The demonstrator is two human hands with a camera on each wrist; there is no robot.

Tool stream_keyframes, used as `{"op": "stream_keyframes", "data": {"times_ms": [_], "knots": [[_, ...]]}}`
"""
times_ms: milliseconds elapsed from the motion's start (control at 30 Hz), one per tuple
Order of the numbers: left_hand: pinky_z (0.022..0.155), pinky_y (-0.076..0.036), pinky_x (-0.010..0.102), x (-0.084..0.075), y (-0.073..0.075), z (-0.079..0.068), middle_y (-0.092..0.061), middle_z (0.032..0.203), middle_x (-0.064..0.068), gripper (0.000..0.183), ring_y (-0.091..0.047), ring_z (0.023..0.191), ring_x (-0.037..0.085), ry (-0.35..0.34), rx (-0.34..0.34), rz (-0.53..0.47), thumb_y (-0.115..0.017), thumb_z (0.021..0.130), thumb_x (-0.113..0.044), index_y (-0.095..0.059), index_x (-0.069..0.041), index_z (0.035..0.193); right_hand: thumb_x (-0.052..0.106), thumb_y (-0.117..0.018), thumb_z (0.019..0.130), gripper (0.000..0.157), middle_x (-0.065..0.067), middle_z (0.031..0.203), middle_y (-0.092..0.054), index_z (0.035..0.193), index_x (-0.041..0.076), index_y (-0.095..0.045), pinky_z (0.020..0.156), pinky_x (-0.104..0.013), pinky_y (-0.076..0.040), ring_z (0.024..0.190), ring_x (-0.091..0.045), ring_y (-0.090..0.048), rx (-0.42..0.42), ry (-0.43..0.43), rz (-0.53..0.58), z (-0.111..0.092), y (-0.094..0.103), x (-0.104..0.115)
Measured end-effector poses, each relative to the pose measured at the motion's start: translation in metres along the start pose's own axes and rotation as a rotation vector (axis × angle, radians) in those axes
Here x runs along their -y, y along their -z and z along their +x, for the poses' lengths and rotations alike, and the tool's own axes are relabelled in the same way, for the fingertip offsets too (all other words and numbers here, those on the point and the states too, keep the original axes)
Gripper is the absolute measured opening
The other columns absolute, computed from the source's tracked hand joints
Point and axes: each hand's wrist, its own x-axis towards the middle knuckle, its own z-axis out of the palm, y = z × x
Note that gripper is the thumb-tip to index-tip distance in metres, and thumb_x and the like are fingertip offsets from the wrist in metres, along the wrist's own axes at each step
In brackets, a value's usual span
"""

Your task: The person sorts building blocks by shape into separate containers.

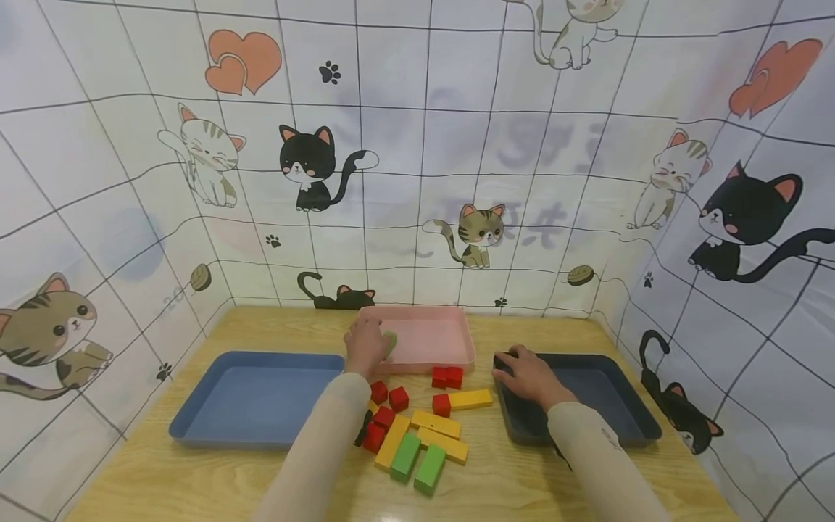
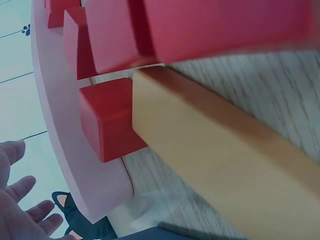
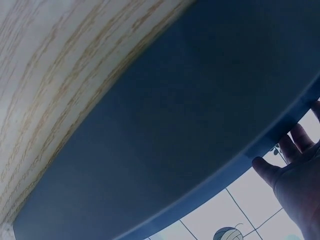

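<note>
My left hand (image 1: 367, 344) is over the left part of the pink tray (image 1: 417, 367). Next to its fingers in the head view shows part of a green block (image 1: 390, 343); whether they touch cannot be told. In the left wrist view the left fingers (image 2: 21, 187) are apart, with nothing seen between them. At the left end of the dark grey tray (image 1: 603, 413) is my right hand (image 1: 530, 373), its fingers loosely extended by the rim. The right wrist view has the right fingers (image 3: 295, 145) near that rim, pinching nothing visible.
A blue tray (image 1: 261, 402) sits at the left. Between the trays lie several red cubes (image 1: 399, 398), several yellow blocks (image 1: 471, 399) and two green blocks (image 1: 430, 469) on the wooden table (image 1: 496, 486). Cat-patterned sheets (image 1: 404, 145) wall in the table.
</note>
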Motion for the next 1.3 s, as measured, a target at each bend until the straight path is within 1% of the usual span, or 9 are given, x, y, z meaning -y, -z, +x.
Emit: {"op": "stream_keyframes", "data": {"times_ms": [233,600,800,933,1100,1300], "knots": [[0.106,-0.028,0.059,-0.007,0.006,-0.002,-0.05,0.139,0.016,0.045,-0.043,0.126,0.039,-0.024,0.015,-0.013,-0.065,0.095,-0.028,-0.059,-0.002,0.132,0.04,-0.055,0.101,0.054,-0.029,0.139,-0.043,0.144,0.006,-0.051,0.096,-0.063,-0.041,0.121,-0.049,-0.048,-0.007,0.01,0.001,0.001,0.001,0.0],[0.103,-0.033,0.057,-0.009,0.015,-0.006,-0.046,0.141,0.016,0.045,-0.045,0.124,0.037,-0.097,0.005,-0.028,-0.068,0.094,-0.032,-0.062,-0.002,0.127,0.037,-0.056,0.101,0.054,-0.03,0.138,-0.043,0.144,0.006,-0.051,0.096,-0.063,-0.041,0.12,-0.049,-0.048,-0.023,0.011,-0.003,0.002,0.002,0.001],[0.101,-0.035,0.057,-0.011,0.021,-0.012,-0.048,0.14,0.016,0.048,-0.047,0.123,0.037,-0.121,0.01,-0.024,-0.069,0.093,-0.032,-0.061,0.0,0.128,0.039,-0.055,0.101,0.054,-0.029,0.138,-0.043,0.144,0.006,-0.051,0.095,-0.063,-0.041,0.119,-0.049,-0.049,-0.018,0.006,-0.001,0.001,-0.001,-0.001],[0.103,-0.035,0.056,-0.011,0.025,-0.017,-0.049,0.14,0.014,0.047,-0.049,0.124,0.036,-0.132,0.013,-0.034,-0.07,0.093,-0.032,-0.062,-0.001,0.127,0.04,-0.056,0.1,0.055,-0.029,0.138,-0.043,0.144,0.007,-0.051,0.095,-0.063,-0.041,0.119,-0.049,-0.049,-0.019,0.007,0.003,0.001,-0.002,-0.002],[0.103,-0.035,0.056,-0.009,0.027,-0.023,-0.052,0.137,0.011,0.045,-0.05,0.123,0.034,-0.142,0.034,-0.058,-0.071,0.092,-0.032,-0.062,-0.003,0.125,0.041,-0.055,0.101,0.056,-0.029,0.139,-0.042,0.144,0.007,-0.051,0.095,-0.063,-0.041,0.12,-0.049,-0.048,-0.022,0.008,0.008,0.002,-0.004,-0.003],[0.103,-0.039,0.054,-0.01,0.031,-0.032,-0.057,0.132,0.012,0.05,-0.051,0.121,0.035,-0.119,0.061,-0.046,-0.073,0.09,-0.035,-0.061,-0.006,0.129,0.04,-0.055,0.101,0.055,-0.029,0.139,-0.042,0.144,0.006,-0.051,0.095,-0.064,-0.041,0.12,-0.049,-0.048,-0.028,0.01,0.012,0.002,-0.006,-0.005]]}}
